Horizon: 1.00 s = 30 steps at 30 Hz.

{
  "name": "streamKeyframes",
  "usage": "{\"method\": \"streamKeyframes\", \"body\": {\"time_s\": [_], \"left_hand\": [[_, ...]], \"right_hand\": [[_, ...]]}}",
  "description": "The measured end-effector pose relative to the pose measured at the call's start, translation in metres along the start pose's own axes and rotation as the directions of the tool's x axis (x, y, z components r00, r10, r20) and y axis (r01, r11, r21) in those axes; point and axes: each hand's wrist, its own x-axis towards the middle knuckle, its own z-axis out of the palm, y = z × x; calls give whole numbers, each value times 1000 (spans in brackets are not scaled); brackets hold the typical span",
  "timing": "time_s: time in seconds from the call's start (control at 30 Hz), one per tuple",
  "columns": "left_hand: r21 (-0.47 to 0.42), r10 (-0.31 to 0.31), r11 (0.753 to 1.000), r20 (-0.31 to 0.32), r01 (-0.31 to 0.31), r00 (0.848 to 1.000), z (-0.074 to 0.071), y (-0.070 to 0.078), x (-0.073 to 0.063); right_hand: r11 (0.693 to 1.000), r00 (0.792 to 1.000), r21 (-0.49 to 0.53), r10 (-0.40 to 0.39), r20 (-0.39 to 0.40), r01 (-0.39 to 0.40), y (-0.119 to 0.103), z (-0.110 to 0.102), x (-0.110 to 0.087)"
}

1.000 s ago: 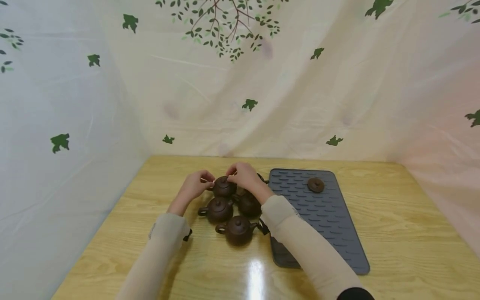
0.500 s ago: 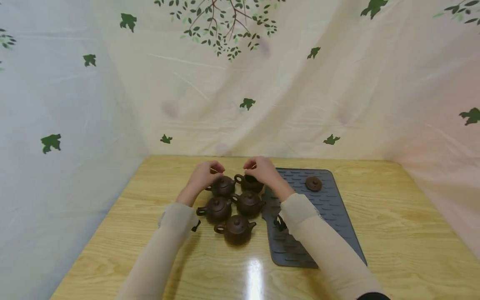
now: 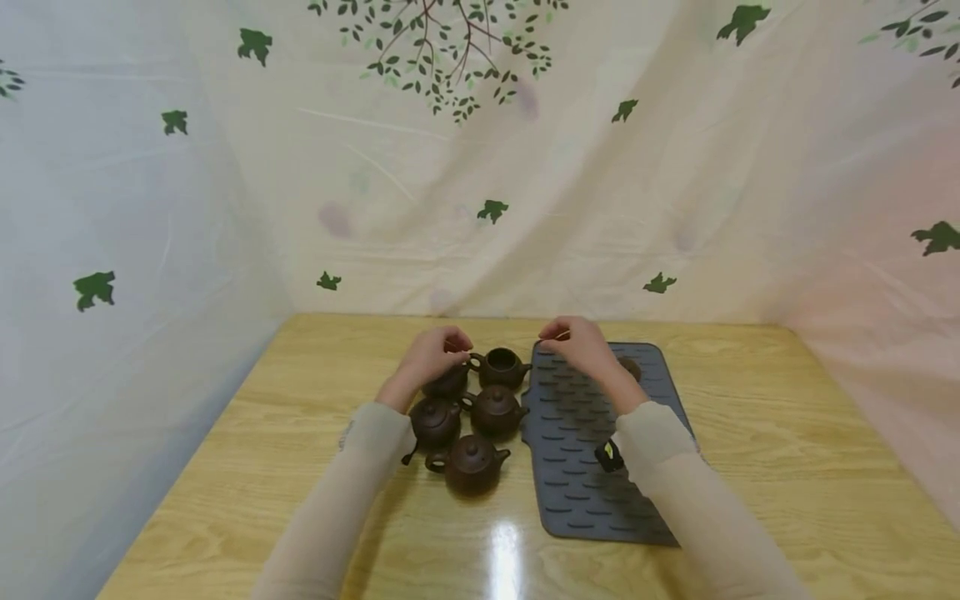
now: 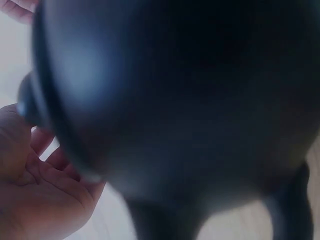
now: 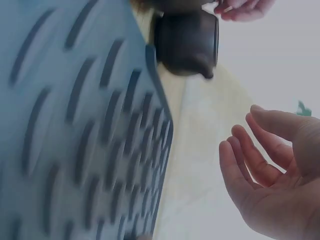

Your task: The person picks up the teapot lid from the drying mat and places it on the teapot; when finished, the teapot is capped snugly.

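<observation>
Several small dark brown teapots stand close together on the wooden table. The back right teapot (image 3: 502,368) has no lid, and its round opening shows. My left hand (image 3: 431,357) is over the back left teapot (image 3: 446,383), largely covering it; its fingertips are beside the lidless teapot's handle. A lidded teapot (image 4: 175,100) fills much of the left wrist view, partly hiding the hand's fingers. My right hand (image 3: 581,346) hovers over the grey mat (image 3: 570,467), fingers loosely bent with nothing between them. The round lid (image 3: 632,367) lies on the mat, mostly hidden behind the right wrist.
Three more lidded teapots stand nearer me: one at left (image 3: 435,423), one in the middle (image 3: 495,410) and one in front (image 3: 472,463). The ridged mat lies right of them, close to the spouts. A patterned cloth (image 3: 420,250) hangs behind the table (image 3: 247,467).
My right hand has moved right, from the back left teapot past the lidless teapot to above the mat. My left hand has shifted right, over the back left teapot. The teapots stay put.
</observation>
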Motion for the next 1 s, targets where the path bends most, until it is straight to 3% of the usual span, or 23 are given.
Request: {"method": "streamKeyframes", "body": {"time_s": [0.27, 0.6, 1.0], "left_hand": [[-2, 29, 1000, 30, -29, 999, 9, 2, 0], [79, 1, 997, 47, -4, 999, 19, 5, 3], [90, -31, 995, 7, 30, 999, 28, 6, 7]], "right_hand": [[999, 998, -11, 31, -64, -31, 31, -24, -14], [996, 986, -13, 80, -145, -83, 69, -49, -34], [987, 985, -15, 159, -67, -161, 95, -57, -47]]}}
